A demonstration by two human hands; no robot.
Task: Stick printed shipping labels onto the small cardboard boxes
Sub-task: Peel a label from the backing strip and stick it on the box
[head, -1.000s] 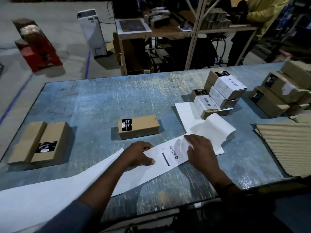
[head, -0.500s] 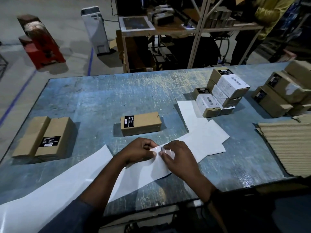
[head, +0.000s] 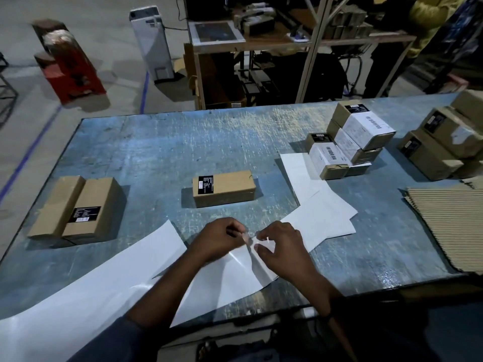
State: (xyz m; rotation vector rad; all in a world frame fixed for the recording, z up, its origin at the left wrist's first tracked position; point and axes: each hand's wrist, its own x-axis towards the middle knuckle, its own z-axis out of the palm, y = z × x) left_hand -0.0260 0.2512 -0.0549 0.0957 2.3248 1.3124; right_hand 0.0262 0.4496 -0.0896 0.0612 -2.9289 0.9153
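Readable text: no word or number is legible anywhere.
Middle box [head: 224,188]: the black sticker [head: 205,184] on its top carries lines of white print and a small barcode, all too small to read.
Left pair of boxes [head: 65,205]: the black tag [head: 86,213] has a white barcode under blurred print.
Stacked boxes [head: 366,150]: the white labels [head: 366,128] show black barcodes; their other print is too faint.
Far-right boxes [head: 444,152]: the dark stickers [head: 435,122] are blurred.
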